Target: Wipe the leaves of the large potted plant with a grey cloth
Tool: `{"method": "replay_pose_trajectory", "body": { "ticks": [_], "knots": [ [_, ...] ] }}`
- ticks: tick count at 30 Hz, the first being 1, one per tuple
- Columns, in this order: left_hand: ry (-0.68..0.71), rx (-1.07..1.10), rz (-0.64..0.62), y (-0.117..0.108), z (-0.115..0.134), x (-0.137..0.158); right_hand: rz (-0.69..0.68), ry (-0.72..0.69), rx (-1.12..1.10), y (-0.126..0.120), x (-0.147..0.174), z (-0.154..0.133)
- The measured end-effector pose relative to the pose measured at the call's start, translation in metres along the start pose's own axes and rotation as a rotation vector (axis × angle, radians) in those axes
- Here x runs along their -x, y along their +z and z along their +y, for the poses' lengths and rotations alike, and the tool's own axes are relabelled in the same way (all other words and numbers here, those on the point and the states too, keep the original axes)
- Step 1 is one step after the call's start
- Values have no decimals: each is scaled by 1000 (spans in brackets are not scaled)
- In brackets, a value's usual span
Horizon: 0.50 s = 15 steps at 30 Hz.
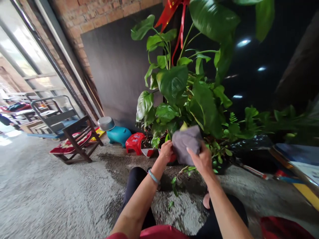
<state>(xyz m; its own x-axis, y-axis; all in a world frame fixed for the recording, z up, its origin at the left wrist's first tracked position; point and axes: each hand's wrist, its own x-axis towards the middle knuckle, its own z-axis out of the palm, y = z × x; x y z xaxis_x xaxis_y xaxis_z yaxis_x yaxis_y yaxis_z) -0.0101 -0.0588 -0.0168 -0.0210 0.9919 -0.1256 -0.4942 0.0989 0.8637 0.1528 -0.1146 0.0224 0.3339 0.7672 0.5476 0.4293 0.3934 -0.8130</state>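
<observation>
A folded grey cloth (185,142) is in my right hand (203,161), with the thumb pressed on top of it. Just left of the cloth, my left hand (166,151) is closed, its fingers curled together; what they pinch is hidden. A grey-green bangle (153,176) circles my left wrist. Both hands are low in front of a large potted plant (173,83) with broad, glossy green leaves. A small yellow leaf tip (183,126) shows just above the cloth. Red ribbon (171,13) hangs among the upper stems.
Left of the plant stand a red plastic stool (135,143), a blue animal-shaped seat (119,135) and a wooden chair (78,139) with a patterned cushion. A dark panel (119,66) leans behind. Leaf cuttings (171,204) lie on the wet concrete floor (82,196) between my feet.
</observation>
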Motion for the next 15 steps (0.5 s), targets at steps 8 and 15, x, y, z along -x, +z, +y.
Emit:
{"method": "replay_pose_trajectory", "body": {
  "ticks": [8,15],
  "knots": [
    [465,-27,294,-15,82,-14,157,7,-29,-24,12,-35],
    [247,199,76,6,89,-32,-122,-321,-92,41,-59,-74]
  ]
}}
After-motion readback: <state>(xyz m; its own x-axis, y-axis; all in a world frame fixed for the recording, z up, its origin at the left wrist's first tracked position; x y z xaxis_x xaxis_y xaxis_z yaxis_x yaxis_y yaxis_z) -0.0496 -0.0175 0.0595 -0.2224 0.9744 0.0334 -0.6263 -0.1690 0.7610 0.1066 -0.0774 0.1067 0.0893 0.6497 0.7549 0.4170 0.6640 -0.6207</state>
